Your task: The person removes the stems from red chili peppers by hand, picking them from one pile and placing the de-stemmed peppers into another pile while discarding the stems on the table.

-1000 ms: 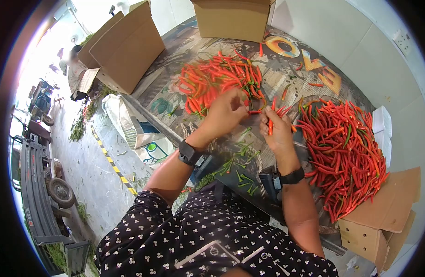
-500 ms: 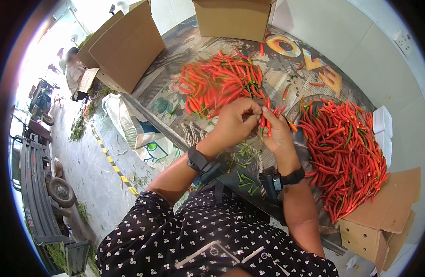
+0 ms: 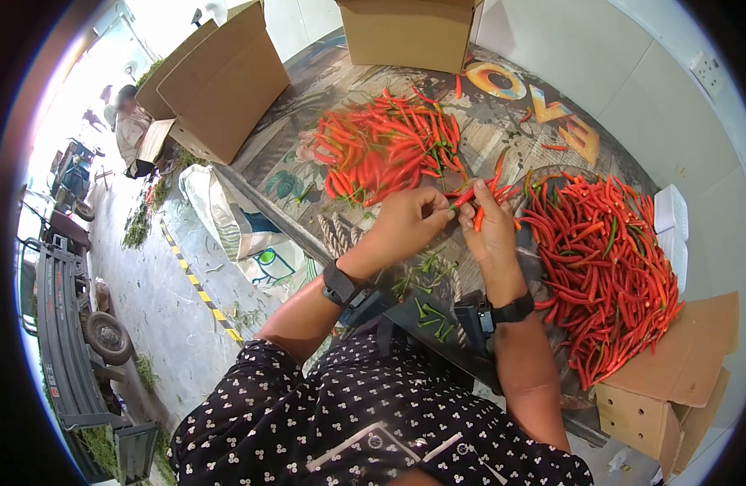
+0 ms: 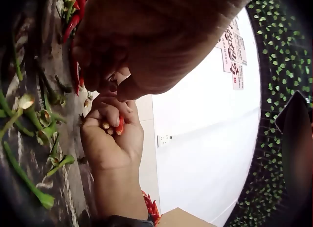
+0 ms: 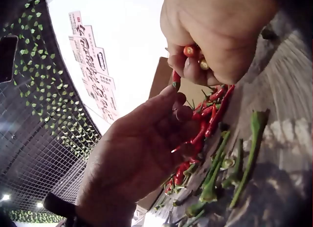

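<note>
In the head view my right hand holds several red chili peppers in its curled fingers, and one chili pepper sticks out toward the left hand. My left hand has thumb and forefinger pinched at that pepper's green stem end. Cut ends of held peppers show between the right fingers in the right wrist view. Just beyond the hands lies a pile of stemmed chili peppers. Right of the right hand is a bigger heap of red peppers, mostly stemless.
Loose green stems lie on the patterned table close to the body. Cardboard boxes stand at the far left, at the back and lower right. White foam trays sit beside the big heap. Another person is at far left.
The left hand has come from the pile's near edge toward the body and over to the right hand's peppers. The pepper between the hands has swung from upright to slanting.
</note>
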{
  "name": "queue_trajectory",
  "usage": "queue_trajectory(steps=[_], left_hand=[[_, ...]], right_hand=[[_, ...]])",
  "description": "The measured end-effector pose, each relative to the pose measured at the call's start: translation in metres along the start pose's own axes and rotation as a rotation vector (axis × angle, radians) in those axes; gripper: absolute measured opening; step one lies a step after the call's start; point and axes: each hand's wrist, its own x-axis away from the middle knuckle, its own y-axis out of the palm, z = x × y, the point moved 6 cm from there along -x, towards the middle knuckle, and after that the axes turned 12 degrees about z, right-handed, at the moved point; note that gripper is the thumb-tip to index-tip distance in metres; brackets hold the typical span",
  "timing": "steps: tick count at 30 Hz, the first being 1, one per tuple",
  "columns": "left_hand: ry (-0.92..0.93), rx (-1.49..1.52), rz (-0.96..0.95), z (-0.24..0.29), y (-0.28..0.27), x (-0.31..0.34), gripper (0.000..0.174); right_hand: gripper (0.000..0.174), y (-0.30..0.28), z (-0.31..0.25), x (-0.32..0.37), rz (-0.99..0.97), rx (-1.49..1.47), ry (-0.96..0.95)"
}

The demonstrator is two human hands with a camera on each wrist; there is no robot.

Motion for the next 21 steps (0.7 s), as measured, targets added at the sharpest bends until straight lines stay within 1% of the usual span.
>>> queue_trajectory(steps=[3,5,6,7,11,14,16,17,18,19,20,21], left_hand=[[-0.017,-0.020,0.017,0.001,-0.002,0.000,0.010],[-0.028,-0.027,0.021,0.001,-0.003,0.000,0.010],[0.041,-0.038,0.025,0.006,-0.003,0.000,0.009],[0.111,-0.049,0.030,0.010,-0.004,0.000,0.009],[0.143,-0.020,0.005,0.015,-0.006,0.000,0.008],[0.139,-0.031,-0.041,0.016,-0.007,0.001,0.007],[0.181,-0.013,-0.109,0.018,-0.004,0.002,0.006],[0.180,-0.013,-0.109,0.018,-0.004,0.002,0.006],[0.239,-0.025,-0.138,0.021,-0.003,0.003,0.005],[0.299,-0.036,-0.166,0.025,-0.001,0.005,0.005],[0.299,-0.036,-0.166,0.025,-0.002,0.006,0.005],[0.315,-0.002,-0.254,0.027,0.001,0.009,0.004]], right_hand=[[0.010,0.002,0.000,0.001,-0.024,0.006,0.012],[0.011,0.005,0.000,0.005,-0.006,0.038,0.013],[0.015,0.006,0.000,0.007,0.011,0.071,0.013],[0.015,0.006,0.000,0.007,0.011,0.071,0.013],[0.017,0.007,0.001,0.008,-0.012,0.083,0.044],[0.017,0.008,0.002,0.009,-0.024,0.083,0.078],[0.017,0.007,0.004,0.009,-0.022,0.083,0.099],[0.017,0.003,0.009,0.006,0.008,0.080,0.150],[0.016,0.000,0.013,0.005,0.038,0.077,0.200],[0.016,-0.001,0.015,0.004,0.038,0.078,0.201],[0.016,0.000,0.015,0.004,0.032,0.092,0.183],[0.015,0.001,0.015,0.003,0.025,0.107,0.165]])
